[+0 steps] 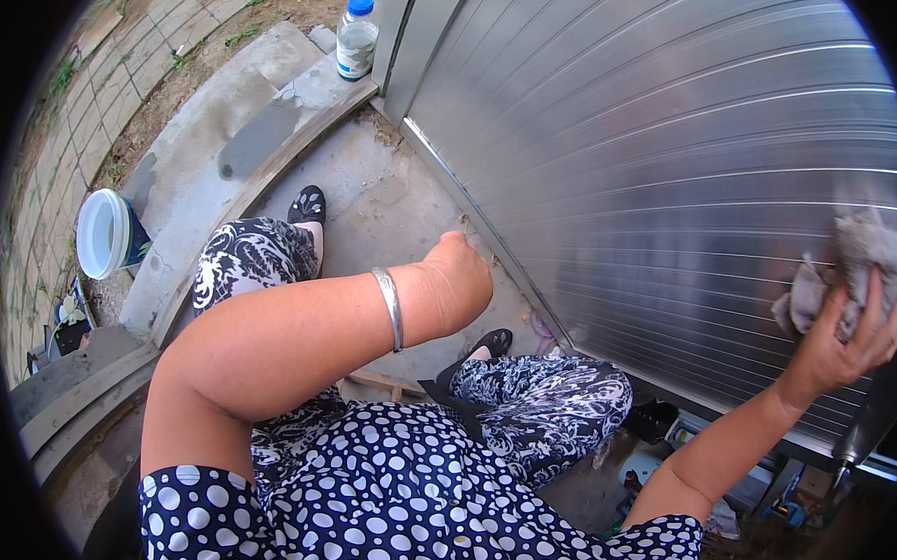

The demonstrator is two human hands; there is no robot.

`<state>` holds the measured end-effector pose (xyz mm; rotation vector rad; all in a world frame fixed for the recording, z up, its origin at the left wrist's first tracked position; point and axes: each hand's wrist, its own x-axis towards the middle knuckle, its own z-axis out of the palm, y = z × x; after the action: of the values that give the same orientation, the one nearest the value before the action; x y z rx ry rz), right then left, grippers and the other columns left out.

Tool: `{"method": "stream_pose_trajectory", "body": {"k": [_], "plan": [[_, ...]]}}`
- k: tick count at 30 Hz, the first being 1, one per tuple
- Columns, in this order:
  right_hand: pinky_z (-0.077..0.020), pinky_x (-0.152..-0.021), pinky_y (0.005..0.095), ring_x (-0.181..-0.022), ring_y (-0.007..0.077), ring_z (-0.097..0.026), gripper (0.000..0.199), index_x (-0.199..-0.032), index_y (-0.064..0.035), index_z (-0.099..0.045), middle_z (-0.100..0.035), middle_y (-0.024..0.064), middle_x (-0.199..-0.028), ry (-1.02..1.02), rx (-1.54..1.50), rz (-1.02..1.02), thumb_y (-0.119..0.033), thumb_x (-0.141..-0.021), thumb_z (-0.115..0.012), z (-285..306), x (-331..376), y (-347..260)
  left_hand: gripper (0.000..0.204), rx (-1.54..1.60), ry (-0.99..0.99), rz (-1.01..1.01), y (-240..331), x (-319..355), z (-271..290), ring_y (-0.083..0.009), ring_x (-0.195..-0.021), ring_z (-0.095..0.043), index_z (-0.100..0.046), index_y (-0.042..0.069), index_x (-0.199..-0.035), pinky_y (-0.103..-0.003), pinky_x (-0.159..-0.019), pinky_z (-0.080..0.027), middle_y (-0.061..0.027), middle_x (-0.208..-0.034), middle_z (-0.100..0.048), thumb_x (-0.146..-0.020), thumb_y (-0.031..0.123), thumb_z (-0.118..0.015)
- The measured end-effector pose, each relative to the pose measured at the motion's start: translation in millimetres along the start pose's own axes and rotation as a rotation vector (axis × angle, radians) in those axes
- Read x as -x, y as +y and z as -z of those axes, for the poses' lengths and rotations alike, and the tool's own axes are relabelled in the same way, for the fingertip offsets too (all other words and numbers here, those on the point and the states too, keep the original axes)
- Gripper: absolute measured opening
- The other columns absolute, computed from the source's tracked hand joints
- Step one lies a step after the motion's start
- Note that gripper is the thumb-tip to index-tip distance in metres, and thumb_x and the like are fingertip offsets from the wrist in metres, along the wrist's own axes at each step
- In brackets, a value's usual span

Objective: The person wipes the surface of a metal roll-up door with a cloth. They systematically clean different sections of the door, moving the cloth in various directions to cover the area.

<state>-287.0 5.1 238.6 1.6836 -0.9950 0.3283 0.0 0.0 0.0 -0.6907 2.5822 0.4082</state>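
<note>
The person's right hand (847,332) is gripping a crumpled grey cloth (855,263), fingers closed around it, and pressing it against the ribbed, shiny metal roller shutter (675,140). The left hand (458,280) is reaching down to the shutter's bottom edge; its fingers are hidden, so their spread cannot be told. A clear plastic bottle with a blue cap (357,38) is standing on the concrete step (225,130), near a white bucket (105,233).
</note>
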Motion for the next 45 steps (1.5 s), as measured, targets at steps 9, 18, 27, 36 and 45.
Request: {"method": "stream_pose_trajectory", "body": {"k": [9, 18, 27, 36, 45], "plan": [[-0.0349, -0.103, 0.0428, -0.123, 0.0272, -0.047, 0.021, -0.098, -0.0092, -0.066, -0.052, 0.0084, -0.130, -0.220, -0.433, 0.213, -0.008, -0.077, -0.064, -78, 46, -129, 0.022, -0.014, -0.014, -0.085, 22, 6, -8, -0.0209, -0.098, -0.058, -0.070, 0.012, -0.095, -0.033, -0.078, -0.041, -0.0034, -0.101, -0.063, -0.077, 0.021, -0.062], [-0.0238, -0.111, 0.0393, -0.130, 0.0253, -0.038, 0.036, -0.111, -0.0027, -0.062, -0.048, 0.0111, -0.133, -0.685, -0.587, 0.722, -0.020, -0.082, -0.049, -169, 163, -259, 0.027, 0.023, 0.070, -0.143, 23, 25, 9, -0.0216, -0.095, -0.058, -0.067, 0.007, -0.100, -0.036, -0.079, -0.039, -0.0057, -0.100, -0.062, -0.081, 0.022, -0.056], [-0.0150, -0.113, 0.0459, -0.133, 0.0326, -0.032, 0.042, -0.119, -0.0011, -0.059, -0.046, 0.0144, -0.134, -1.034, -0.415, 1.119, -0.020, -0.084, -0.048, -207, 235, -343, 0.029, 0.044, 0.159, -0.102, 19, 39, 11, -0.0224, -0.090, -0.057, -0.066, 0.003, -0.100, -0.036, -0.077, -0.040, -0.0081, -0.097, -0.062, -0.082, 0.020, -0.053], [-0.0128, -0.113, 0.0453, -0.136, 0.0295, -0.027, 0.039, -0.118, -0.0079, -0.061, -0.045, 0.0116, -0.135, -0.945, -0.513, 0.980, -0.021, -0.084, -0.049, -197, 242, -319, 0.023, 0.088, 0.118, -0.095, 16, 35, 21, -0.0208, -0.092, -0.058, -0.067, 0.008, -0.095, -0.033, -0.076, -0.040, -0.0052, -0.095, -0.062, -0.080, 0.021, -0.056], [-0.0226, -0.109, 0.0420, -0.131, 0.0275, -0.036, 0.019, -0.098, -0.0167, -0.065, -0.050, 0.0042, -0.132, -0.488, -0.485, 0.297, -0.020, -0.081, -0.056, -77, 114, -161, 0.023, 0.021, 0.189, -0.019, 6, -3, 4, -0.0212, -0.094, -0.061, -0.067, 0.008, -0.092, -0.033, -0.078, -0.044, -0.0064, -0.095, -0.064, -0.077, 0.025, -0.064]]}}
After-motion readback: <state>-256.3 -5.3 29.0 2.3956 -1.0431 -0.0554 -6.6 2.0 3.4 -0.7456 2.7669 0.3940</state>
